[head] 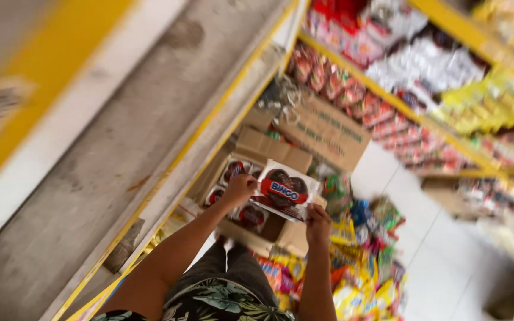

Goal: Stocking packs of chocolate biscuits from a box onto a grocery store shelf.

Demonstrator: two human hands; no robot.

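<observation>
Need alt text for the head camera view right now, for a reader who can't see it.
Looking down, a person's left hand and right hand hold a white packet of chocolate biscuits over an open cardboard box of similar packets. Yellow-framed shelves of snack packets stand to the right, and loose snack bags lie on the floor.

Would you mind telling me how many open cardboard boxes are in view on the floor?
2. One open cardboard box lies under the hands, holding biscuit packs like the pack both hands grip; the other box sits just beyond it beside the shelves. More may be hidden.
</observation>
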